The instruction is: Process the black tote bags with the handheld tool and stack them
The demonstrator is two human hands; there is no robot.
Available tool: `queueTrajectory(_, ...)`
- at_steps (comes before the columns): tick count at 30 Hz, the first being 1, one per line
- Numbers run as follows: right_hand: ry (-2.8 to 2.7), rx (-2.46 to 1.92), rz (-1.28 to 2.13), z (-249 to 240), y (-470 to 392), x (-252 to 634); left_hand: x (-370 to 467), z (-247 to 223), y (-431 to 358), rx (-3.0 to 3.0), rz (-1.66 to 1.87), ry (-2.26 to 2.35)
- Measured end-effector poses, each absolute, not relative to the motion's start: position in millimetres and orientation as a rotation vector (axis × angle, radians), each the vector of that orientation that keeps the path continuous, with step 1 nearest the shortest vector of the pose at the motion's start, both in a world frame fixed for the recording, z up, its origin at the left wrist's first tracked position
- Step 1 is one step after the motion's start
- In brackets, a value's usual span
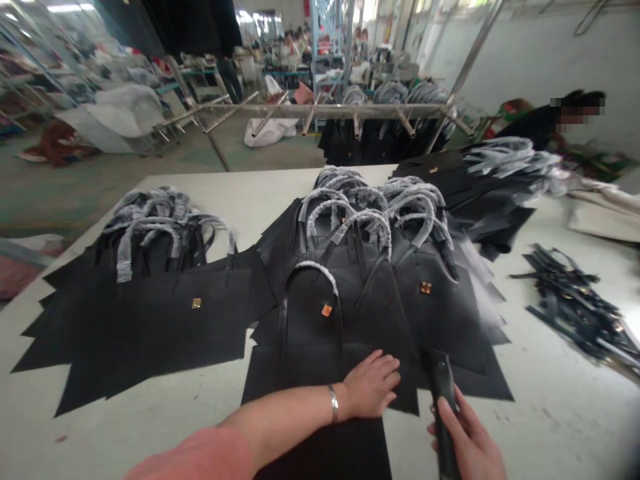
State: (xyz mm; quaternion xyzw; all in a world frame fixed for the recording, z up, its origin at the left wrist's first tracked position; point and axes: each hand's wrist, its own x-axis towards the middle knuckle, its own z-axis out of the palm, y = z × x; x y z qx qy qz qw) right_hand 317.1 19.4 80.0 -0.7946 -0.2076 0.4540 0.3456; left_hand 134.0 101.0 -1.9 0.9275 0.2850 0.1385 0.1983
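Observation:
My left hand (373, 383) lies flat, palm down, on a black bag panel (270, 373) in front of me, with its fingers stretched out. A looped handle (315, 265) wrapped in clear plastic and a small gold clasp plate (327, 310) show on the panel just beyond it. My right hand (467, 433) is closed around a long black strap-like piece (443, 393), held upright at the table's front right. A small metal glint shows beside my fingers; the piece's lower end is cut off by the frame.
Overlapping black bag panels with wrapped handles lie at the left (160, 320) and right (450, 320). Black straps with metal fittings (570, 300) are heaped at the right. A metal rack (320, 112) stands behind the table (185, 407). Another person (540, 123) bends at the far right.

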Motion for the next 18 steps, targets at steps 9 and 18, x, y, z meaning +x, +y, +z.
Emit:
queueTrajectory(9,-0.424,-1.86,1.133,87,31,308,141,-3,98,2.562,0.396,0.841)
queueTrajectory(18,-0.23,-1.858,1.07,97,18,386,152,-5,94,2.678,0.334,0.863)
